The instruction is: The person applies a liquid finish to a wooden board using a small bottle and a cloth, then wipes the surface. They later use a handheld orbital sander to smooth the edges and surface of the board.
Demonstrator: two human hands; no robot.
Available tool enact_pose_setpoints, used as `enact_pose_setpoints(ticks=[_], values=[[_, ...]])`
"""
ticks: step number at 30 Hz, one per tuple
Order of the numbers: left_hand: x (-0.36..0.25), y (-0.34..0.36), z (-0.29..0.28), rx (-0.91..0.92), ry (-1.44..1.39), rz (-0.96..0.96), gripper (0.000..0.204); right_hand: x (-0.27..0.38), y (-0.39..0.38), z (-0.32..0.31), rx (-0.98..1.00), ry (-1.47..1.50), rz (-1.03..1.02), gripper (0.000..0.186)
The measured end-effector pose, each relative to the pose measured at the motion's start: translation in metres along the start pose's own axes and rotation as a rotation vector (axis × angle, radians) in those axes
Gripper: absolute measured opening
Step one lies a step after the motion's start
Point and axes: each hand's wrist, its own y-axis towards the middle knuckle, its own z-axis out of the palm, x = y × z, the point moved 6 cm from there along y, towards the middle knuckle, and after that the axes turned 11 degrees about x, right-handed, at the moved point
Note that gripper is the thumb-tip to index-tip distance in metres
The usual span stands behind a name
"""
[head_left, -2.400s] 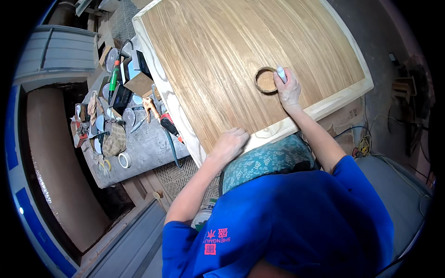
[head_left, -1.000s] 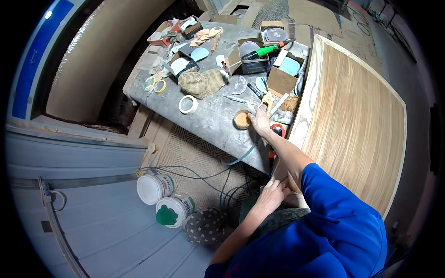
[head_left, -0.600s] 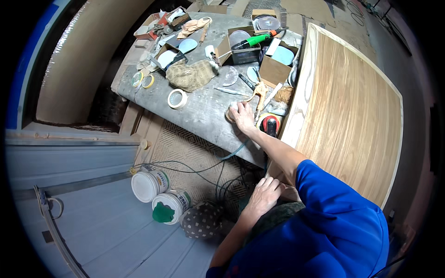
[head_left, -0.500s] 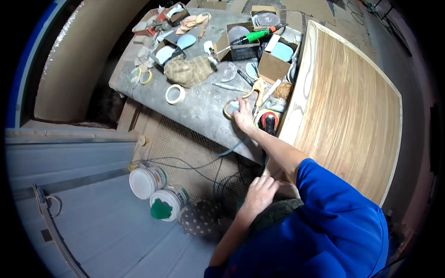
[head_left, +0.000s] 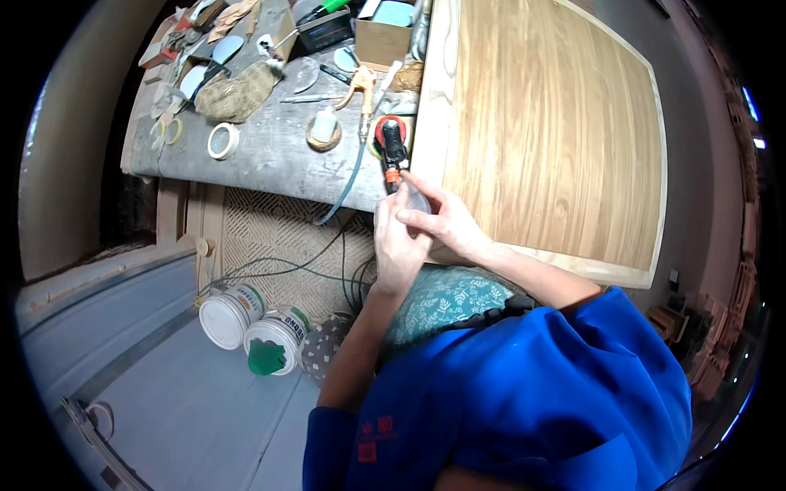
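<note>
The hands are together: the left hand (head_left: 397,250) meets the right hand (head_left: 458,225) over a pale, see-through disc (head_left: 418,200), just off the desk's (head_left: 270,159) near edge. The right hand's thumb and forefinger pinch the disc; whether the left hand grips it too, I cannot tell.

From the hands, a red and black sander (head_left: 393,141) lies between eleven and twelve o'clock, its orange fitting (head_left: 392,175) near the fingertips. An orange air gun (head_left: 361,85) lies at eleven o'clock, and a white bottle (head_left: 324,124) stands in a brown cup (head_left: 332,146) between ten and eleven. A tape roll (head_left: 236,141) lies at ten, the wooden panel (head_left: 557,123) at two, and two white buckets (head_left: 225,321) at eight.
</note>
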Motion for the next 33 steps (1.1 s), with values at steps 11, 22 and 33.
enact_pose_setpoints(ticks=[11,22,33], values=[[0.072,0.001,0.054,0.008,0.219,-0.165,0.052,-0.015,-0.097,-0.096,0.071,-1.076,0.143,0.013],[0.067,0.002,0.064,-0.073,0.416,-0.098,0.053,-0.033,-0.124,-0.092,0.144,-1.353,0.009,0.011],[0.083,-0.001,0.058,-0.171,0.088,-0.188,0.042,-0.040,-0.105,-0.087,0.223,-1.149,-0.128,0.008]])
